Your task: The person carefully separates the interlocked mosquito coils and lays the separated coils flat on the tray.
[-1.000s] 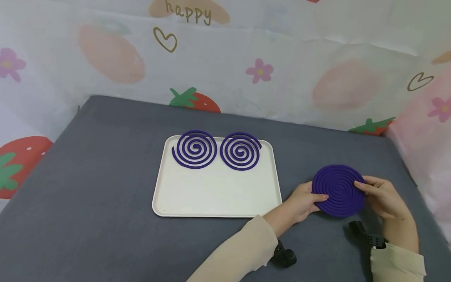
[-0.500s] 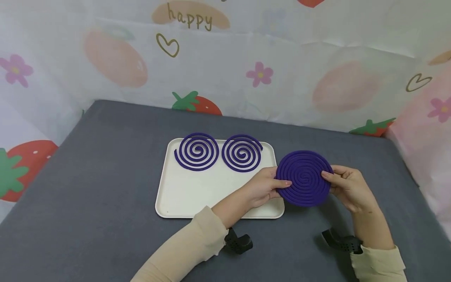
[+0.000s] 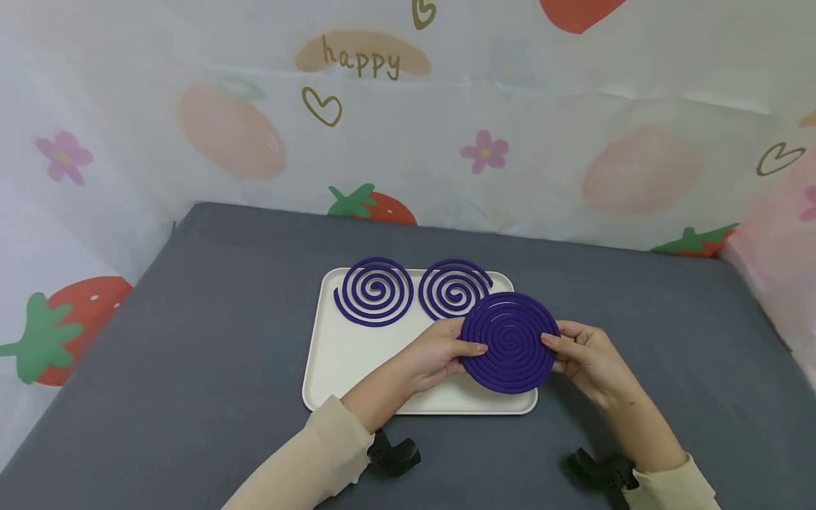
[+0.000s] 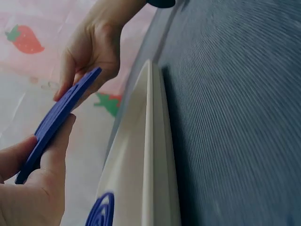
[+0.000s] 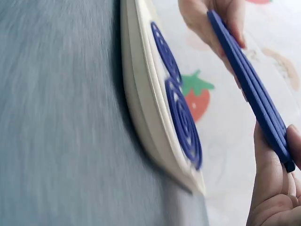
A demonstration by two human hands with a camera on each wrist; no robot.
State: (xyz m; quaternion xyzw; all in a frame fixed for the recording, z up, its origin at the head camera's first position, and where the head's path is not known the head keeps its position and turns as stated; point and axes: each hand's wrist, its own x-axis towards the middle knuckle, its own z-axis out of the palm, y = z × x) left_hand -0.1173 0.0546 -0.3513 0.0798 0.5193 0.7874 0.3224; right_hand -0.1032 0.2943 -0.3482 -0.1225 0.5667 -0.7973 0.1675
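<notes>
Hands on opposite edges of one disc: left hand point(image 3: 433, 354) pinches the left edge, thumb on the face, fingers behind; right hand point(image 3: 593, 365) does the same on the right edge. Both grasping, neither released. Two-sided grip probably keeps the wide, thin piece from drooping or twisting, and leaves most of the face uncovered.

Purple disc point(image 3: 510, 343) is up in the air over the right part of the tray, not resting on it; wrist views show it tilted and clear of the rim. Ridges wind round its face; one coil or several layers, can't tell.

Tray point(image 3: 357, 354) lies flat below, wide side toward the person, likely for easy reach with both arms. Left spiral point(image 3: 377, 287) and right spiral point(image 3: 455, 292), loosely wound and purple too, sit side by side at its far edge, upper arcs reaching past the rim. Right one is partly hidden behind the disc from the head view. Placement there seems to leave the near part of the tray free.

Gray surface point(image 3: 210, 354) under everything; strawberry-print backdrop point(image 3: 535, 92) behind.
</notes>
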